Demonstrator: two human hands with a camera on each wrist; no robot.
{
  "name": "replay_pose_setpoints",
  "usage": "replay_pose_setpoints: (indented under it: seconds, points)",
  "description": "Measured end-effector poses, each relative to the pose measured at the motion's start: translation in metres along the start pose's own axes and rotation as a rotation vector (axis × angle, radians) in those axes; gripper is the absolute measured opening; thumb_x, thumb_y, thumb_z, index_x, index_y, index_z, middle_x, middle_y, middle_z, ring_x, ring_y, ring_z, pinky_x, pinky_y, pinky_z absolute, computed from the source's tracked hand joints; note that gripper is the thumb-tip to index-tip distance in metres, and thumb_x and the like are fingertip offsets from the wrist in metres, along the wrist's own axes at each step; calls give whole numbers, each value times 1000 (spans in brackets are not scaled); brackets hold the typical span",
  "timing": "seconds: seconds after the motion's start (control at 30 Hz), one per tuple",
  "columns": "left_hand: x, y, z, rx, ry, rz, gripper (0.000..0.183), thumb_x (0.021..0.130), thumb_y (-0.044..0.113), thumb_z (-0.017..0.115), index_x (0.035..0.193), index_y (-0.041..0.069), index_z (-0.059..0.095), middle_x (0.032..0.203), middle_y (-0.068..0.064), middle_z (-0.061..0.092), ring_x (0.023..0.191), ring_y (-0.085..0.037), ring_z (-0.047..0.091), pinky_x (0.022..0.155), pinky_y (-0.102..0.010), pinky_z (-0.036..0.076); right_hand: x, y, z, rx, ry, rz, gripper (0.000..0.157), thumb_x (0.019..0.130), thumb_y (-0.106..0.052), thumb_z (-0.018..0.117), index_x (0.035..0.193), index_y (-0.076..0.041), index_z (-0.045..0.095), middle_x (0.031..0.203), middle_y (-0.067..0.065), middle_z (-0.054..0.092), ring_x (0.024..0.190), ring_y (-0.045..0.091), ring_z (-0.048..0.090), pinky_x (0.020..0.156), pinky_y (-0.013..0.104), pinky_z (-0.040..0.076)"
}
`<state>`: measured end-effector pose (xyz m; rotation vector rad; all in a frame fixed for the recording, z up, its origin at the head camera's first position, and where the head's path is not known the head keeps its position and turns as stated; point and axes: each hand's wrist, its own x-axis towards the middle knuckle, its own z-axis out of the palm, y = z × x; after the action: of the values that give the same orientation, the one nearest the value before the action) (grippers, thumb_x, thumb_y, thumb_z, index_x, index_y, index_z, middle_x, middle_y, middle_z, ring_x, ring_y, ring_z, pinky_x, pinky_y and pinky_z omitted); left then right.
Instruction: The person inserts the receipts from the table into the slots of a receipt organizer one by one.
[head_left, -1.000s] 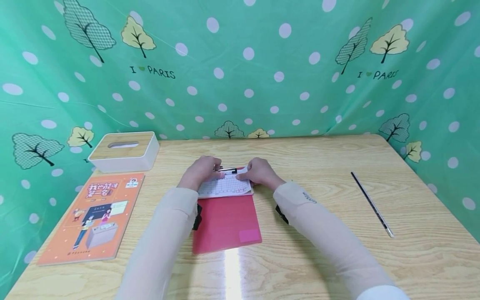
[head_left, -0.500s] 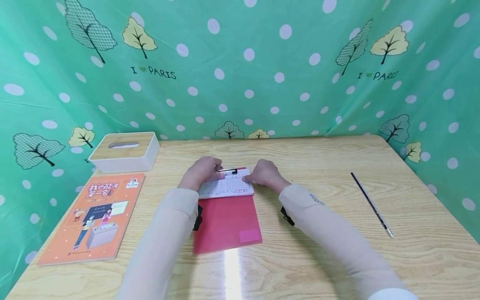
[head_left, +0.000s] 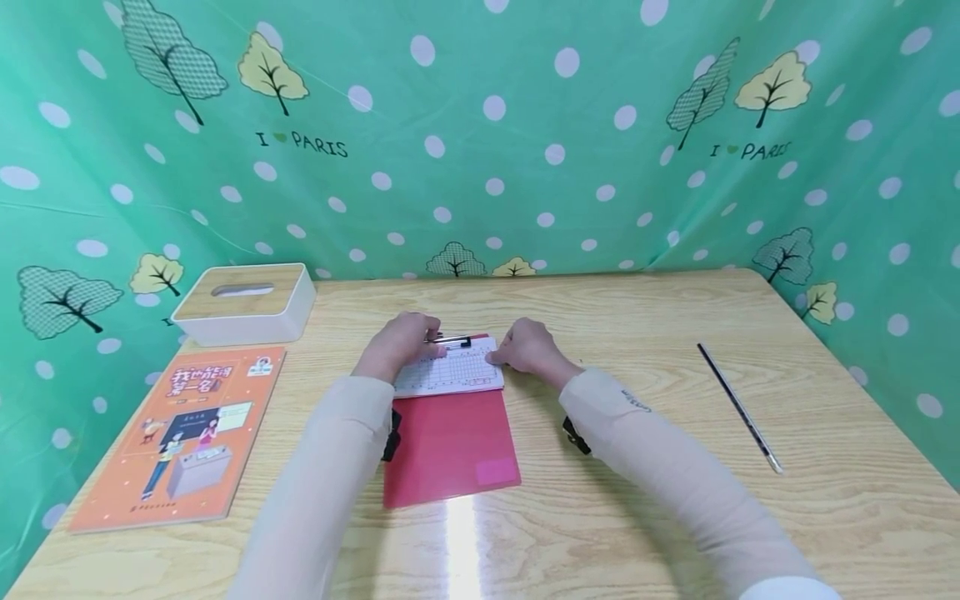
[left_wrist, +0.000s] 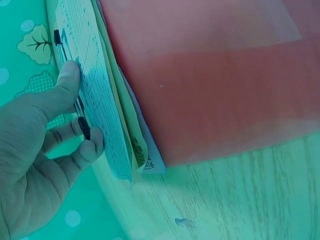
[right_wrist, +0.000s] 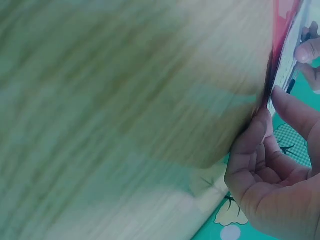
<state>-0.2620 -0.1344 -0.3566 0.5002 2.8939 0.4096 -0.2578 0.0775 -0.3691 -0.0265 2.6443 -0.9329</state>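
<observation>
A red folder [head_left: 453, 446] lies in the middle of the table. Across its far end sits a stack of printed grid forms [head_left: 468, 368], with a metal clip [head_left: 467, 342] with black end caps along the top. My left hand [head_left: 399, 343] pinches the clip; in the left wrist view its thumb rests across the metal bar and its fingers curl near the lower black cap [left_wrist: 84, 128]. At the right edge of the stack, my right hand [head_left: 529, 347] pinches the papers between thumb and index finger. What lies under its fingertips is hidden.
An orange book [head_left: 187, 437] lies at the left, just in front of a white tissue box [head_left: 292, 310] with a wooden lid. To the right is a dark pencil-like stick [head_left: 738, 408]. A green patterned curtain [head_left: 480, 150] hangs behind the table [head_left: 622, 317].
My right hand has moved slightly right from the clip's end to the edge of the forms, and the sheet's right side lies flatter. The left hand stays at the clip.
</observation>
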Motion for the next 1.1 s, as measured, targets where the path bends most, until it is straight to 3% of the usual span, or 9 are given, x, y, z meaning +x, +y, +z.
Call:
replay_pose_setpoints:
  seconds: [0.5, 0.77, 1.1]
  points:
    - [-3, 1, -4, 29, 29, 52, 20, 93, 19, 76, 84, 9, 62, 85, -8, 63, 81, -25, 55, 78, -37, 46, 2, -2, 3, 13, 36, -10, 53, 90, -25, 80, 50, -13, 48, 47, -3, 37, 45, 10, 31, 46, 25, 26]
    - [0, 2, -1, 112, 17, 28, 18, 93, 24, 75, 102, 10, 70, 105, -10, 72, 95, -28, 63, 91, -45, 51, 2, -4, 3, 6, 43, -4, 51, 90, -25, 80, 50, -13, 50, 47, -3, 39, 45, 9, 33, 46, 24, 28]
    - [-3, 6, -2, 243, 48, 44, 19, 92, 29, 76, 104, 15, 73, 108, -9, 74, 96, -28, 66, 83, -49, 54, 5, -2, 2, 4, 34, 17, 45, 88, -27, 82, 55, -9, 58, 49, -3, 42, 47, 10, 37, 47, 25, 31]
